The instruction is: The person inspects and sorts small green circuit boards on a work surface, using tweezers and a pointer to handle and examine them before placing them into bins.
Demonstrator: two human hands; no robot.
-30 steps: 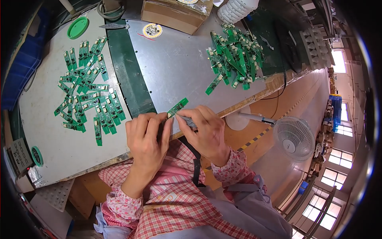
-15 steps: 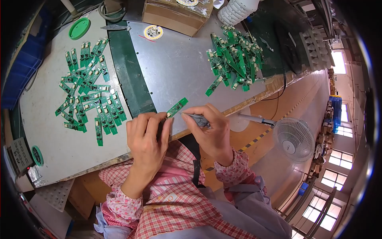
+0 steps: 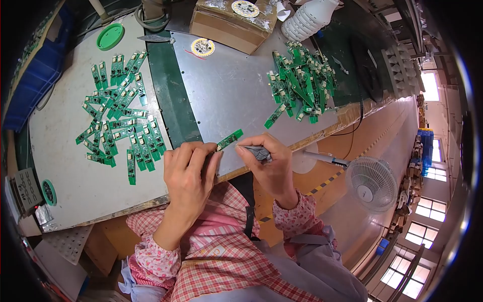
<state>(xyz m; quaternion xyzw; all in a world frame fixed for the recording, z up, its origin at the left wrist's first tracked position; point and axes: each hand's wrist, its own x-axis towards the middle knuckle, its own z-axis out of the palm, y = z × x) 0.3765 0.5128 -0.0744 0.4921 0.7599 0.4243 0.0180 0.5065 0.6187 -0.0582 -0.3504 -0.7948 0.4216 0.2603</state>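
A narrow green circuit board point(image 3: 231, 139) is pinched at its lower end between the thumb and fingers of my left hand point(image 3: 188, 166), its far end pointing up and right over the metal sheet. My right hand point(image 3: 269, 163) is closed around a small grey, crumpled-looking object point(image 3: 259, 152); its exact kind is unclear. The right thumb and fingertip are close beside the board's far half. A heap of similar green boards point(image 3: 302, 83) lies beyond my right hand, and more boards point(image 3: 121, 116) are spread on the white surface to the left.
At the back are a cardboard box point(image 3: 234, 27), a round LED board point(image 3: 203, 47), a white ribbed housing point(image 3: 307, 20) and a green ring-shaped lid point(image 3: 110, 36). A knife-like blade point(image 3: 154, 38) lies near the lid. To the right of the table stands a fan point(image 3: 372, 183).
The view has shifted a little, so the table's things appear lower and further right. Both hands keep nearly the same hold and position around the board.
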